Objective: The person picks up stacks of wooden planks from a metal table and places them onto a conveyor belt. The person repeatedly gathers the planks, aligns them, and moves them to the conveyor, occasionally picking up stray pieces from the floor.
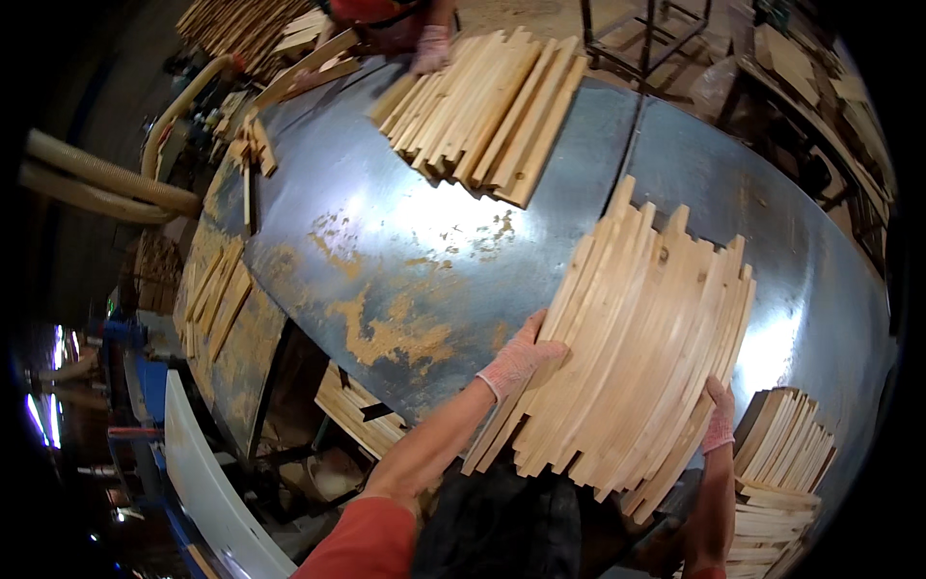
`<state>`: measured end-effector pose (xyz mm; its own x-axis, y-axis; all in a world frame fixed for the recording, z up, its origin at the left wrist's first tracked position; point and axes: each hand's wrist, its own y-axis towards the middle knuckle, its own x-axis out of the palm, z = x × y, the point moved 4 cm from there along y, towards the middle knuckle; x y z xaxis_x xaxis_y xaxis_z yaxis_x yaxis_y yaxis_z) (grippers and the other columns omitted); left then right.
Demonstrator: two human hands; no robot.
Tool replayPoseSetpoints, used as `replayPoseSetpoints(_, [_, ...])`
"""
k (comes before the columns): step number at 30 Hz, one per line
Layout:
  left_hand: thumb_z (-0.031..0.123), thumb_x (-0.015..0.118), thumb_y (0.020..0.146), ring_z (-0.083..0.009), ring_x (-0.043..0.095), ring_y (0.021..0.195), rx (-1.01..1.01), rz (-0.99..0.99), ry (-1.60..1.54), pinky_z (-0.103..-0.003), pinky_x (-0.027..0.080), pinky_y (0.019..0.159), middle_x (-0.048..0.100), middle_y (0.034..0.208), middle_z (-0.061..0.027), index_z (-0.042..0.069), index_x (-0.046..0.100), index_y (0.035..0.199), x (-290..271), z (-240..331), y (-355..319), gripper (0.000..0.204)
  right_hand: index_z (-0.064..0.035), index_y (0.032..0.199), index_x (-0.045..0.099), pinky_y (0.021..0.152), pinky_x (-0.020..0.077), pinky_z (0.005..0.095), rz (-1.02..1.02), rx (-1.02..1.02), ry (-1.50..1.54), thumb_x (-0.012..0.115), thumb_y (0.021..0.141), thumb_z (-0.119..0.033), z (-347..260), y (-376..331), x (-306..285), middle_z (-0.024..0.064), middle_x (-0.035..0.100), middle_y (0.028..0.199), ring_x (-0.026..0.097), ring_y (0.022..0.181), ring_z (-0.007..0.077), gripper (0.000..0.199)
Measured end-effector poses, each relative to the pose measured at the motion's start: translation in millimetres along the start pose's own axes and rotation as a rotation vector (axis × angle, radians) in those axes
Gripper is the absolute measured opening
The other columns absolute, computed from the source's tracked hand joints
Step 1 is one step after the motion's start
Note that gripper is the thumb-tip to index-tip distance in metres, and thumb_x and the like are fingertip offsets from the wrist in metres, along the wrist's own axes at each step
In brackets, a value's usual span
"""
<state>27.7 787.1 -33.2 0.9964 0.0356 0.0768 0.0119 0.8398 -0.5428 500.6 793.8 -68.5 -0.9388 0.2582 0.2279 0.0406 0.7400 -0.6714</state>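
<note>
A wide row of pale wooden strips [637,338] lies side by side at the near edge of the metal table [540,232], their ends uneven. My left hand [521,357], in a pinkish knit glove, presses against the left side of the row, fingers at its outer strip. On the opposite side my right hand [718,415], gloved alike, grips the right edge; some of its fingers are hidden by the wood. Between them the two hands squeeze the strips together. The near ends of the strips overhang the table edge in front of my body.
Another row of strips [473,111] lies at the far side, with a co-worker's gloved hand [432,50] at its left. Stacked strips [781,454] stand at the right. Sawdust [391,328] and loose offcuts [217,294] lie leftward, near ribbed hoses [111,179].
</note>
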Motion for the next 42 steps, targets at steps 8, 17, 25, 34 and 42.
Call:
replayPoseSetpoints(8, [0.036,0.093,0.083,-0.0261,0.066,0.122,-0.229,-0.051,-0.122,-0.041,0.053,0.11,0.067,0.136,-0.0182,-0.007,0.049,0.154,0,-15,-45,0.094,0.0028,0.136,0.066,0.085,0.0685,0.0435,-0.148,0.119,0.121,0.067,0.105,-0.026,41,-16,-46,0.016,0.076,0.119,0.078,0.103,0.0311,0.043])
replayPoseSetpoints(17, [0.031,0.092,0.082,-0.0273,0.064,0.127,-0.231,0.037,-0.204,-0.042,0.052,0.111,0.064,0.14,-0.0192,-0.006,0.049,0.154,-20,4,-167,0.091,0.0098,0.128,0.069,0.081,0.0663,0.0365,-0.193,0.214,0.027,0.067,0.104,-0.024,37,-105,18,0.0134,0.077,0.109,0.077,0.089,0.026,0.042])
replayPoseSetpoints(25, [0.03,0.09,0.084,-0.0238,0.068,0.115,0.008,0.307,-0.301,-0.037,0.056,0.102,0.069,0.127,-0.0147,-0.001,0.056,0.149,-69,9,-328,0.08,0.009,0.12,0.074,0.079,0.0663,0.0392,-0.372,0.038,-0.262,0.077,0.092,-0.025,58,-110,64,0.0143,0.079,0.105,0.079,0.092,0.0269,0.044])
replayPoseSetpoints(34, [0.02,0.087,0.087,-0.0185,0.07,0.108,0.275,0.74,-0.537,-0.034,0.059,0.091,0.073,0.122,-0.0067,0.001,0.063,0.142,-119,-65,-601,0.063,0.0074,0.13,0.068,0.086,0.0636,0.0389,-0.822,0.054,-0.387,0.075,0.085,-0.019,79,-309,301,0.0128,0.076,0.113,0.076,0.096,0.0262,0.053])
replayPoseSetpoints(42, [0.022,0.091,0.084,-0.0134,0.066,0.099,0.374,1.036,-0.682,-0.031,0.058,0.088,0.069,0.109,-0.0026,0.0,0.057,0.145,-150,-211,-899,0.073,0.0056,0.139,0.064,0.099,0.0607,0.0452,-1.236,0.176,-0.633,0.088,0.078,-0.029,239,-532,423,0.0145,0.076,0.123,0.073,0.113,0.0294,0.074])
